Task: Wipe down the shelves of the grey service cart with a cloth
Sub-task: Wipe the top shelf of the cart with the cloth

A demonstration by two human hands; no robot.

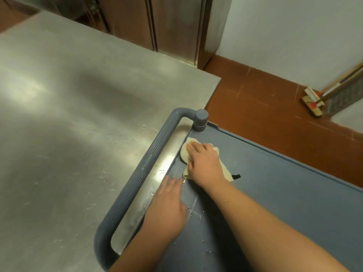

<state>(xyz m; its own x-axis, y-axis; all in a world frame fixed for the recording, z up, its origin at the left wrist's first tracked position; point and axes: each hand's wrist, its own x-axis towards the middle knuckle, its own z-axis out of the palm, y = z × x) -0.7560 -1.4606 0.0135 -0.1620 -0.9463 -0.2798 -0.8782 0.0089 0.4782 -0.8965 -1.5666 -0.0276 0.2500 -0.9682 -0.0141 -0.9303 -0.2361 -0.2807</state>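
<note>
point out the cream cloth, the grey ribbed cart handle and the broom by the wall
cream cloth (185, 152): head view, on its rounded far edge beyond the fingers.
grey ribbed cart handle (146, 165): head view, mid-length of the ribbed bar.
broom by the wall (312, 103): head view, on its head resting on the floor.

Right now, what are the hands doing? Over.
Right hand presses beige cloth on grey cart's top shelf, near corner post. Left hand flat on shelf. Nothing blocking.

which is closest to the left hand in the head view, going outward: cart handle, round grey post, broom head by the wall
From the left hand:
1. cart handle, just beside it on its left
2. round grey post, at the cart's far corner
3. broom head, on the floor by the wall, far right
</note>
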